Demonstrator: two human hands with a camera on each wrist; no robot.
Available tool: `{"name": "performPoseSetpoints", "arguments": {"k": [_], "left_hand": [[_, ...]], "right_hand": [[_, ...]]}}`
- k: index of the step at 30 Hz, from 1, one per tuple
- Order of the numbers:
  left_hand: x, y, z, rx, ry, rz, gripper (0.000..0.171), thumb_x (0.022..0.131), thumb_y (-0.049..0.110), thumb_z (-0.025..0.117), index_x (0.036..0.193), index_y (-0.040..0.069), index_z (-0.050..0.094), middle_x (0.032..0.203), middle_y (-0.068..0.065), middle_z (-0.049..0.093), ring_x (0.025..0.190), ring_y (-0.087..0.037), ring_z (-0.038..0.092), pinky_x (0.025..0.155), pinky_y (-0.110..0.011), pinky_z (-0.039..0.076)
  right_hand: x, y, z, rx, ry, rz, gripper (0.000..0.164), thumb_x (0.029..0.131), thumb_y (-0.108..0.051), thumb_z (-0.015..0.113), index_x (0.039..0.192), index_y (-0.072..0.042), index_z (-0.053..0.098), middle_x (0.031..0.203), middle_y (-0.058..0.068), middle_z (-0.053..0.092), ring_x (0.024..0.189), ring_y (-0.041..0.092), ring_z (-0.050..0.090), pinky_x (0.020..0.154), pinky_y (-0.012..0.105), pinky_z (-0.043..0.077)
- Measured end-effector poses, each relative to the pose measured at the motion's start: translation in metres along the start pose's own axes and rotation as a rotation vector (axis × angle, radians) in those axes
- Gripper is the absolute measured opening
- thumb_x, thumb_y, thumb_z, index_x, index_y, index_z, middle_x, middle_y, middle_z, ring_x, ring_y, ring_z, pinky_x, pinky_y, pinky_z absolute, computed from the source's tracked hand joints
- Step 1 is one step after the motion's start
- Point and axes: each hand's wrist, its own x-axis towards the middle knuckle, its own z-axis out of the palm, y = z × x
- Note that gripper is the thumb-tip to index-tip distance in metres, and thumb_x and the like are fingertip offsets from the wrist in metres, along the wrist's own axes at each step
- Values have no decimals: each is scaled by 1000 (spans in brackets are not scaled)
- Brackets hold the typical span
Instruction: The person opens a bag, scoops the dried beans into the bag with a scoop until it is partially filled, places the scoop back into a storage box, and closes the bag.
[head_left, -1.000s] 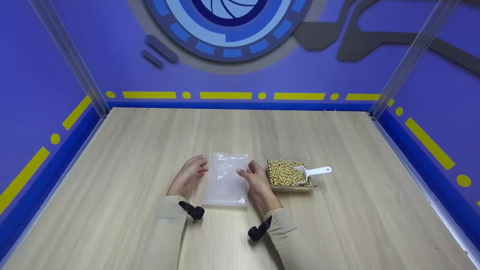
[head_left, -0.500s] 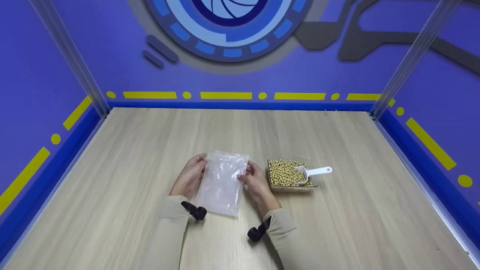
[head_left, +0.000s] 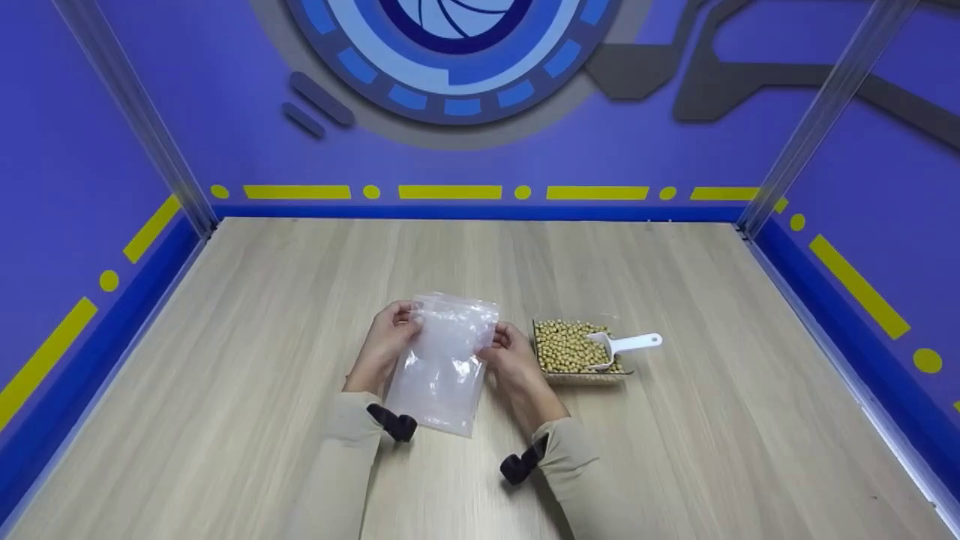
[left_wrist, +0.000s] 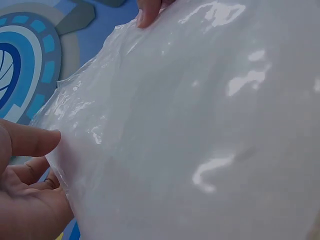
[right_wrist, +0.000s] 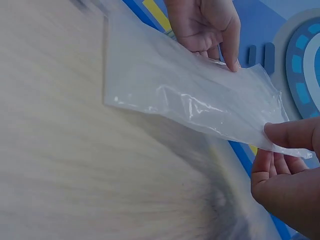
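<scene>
One bag (head_left: 441,367), seemingly unopened and empty (beans (head_left: 564,346) and scoop (head_left: 630,343) are lying in the tub (head_left: 581,378)), is slanting over the desk (head_left: 712,420), left hand (head_left: 382,345) and right hand (head_left: 519,367) each pinching one side edge.

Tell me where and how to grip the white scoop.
Probably best by the handle, from the right: it juts past the right rim of the clear container, while the head sits in the beans. The right hand, pinching the bag, would need freeing.

Right of the bag (head_left: 439,367), on the table (head_left: 712,450), a container (head_left: 581,379) of beans (head_left: 564,346), scoop (head_left: 637,342) among them.
</scene>
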Motion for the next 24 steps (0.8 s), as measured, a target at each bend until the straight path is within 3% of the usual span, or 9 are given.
{"name": "performPoseSetpoints", "arguments": {"k": [5,13,19,24], "left_hand": [[-2,6,2,20,47,65,31,90,0,59,121,-3,57,107,-13,57,95,-19,54,78,-21,48],[-10,20,6,61,80,197,30,90,3,63,119,-2,62,112,-16,63,103,-23,59,89,-28,49],[-13,27,6,49,62,298,26,90,5,64,115,-3,65,106,-15,67,90,-15,61,79,-17,49],[-15,32,6,59,23,365,23,90,6,64,112,-1,67,101,-14,68,84,-10,60,74,-15,49]], "right_hand": [[-4,-6,-1,-1,-21,6,42,77,15,59,117,9,46,95,6,55,85,13,53,75,20,48],[-14,-13,-8,-30,-88,-8,45,81,12,59,122,7,44,113,16,60,99,16,59,88,27,50],[-17,-18,-14,-27,-158,-33,56,81,11,61,133,8,40,123,22,58,106,18,58,96,31,48],[-21,-24,-19,-43,-202,-34,57,80,7,64,133,8,42,121,20,59,106,18,59,97,32,47]]}}
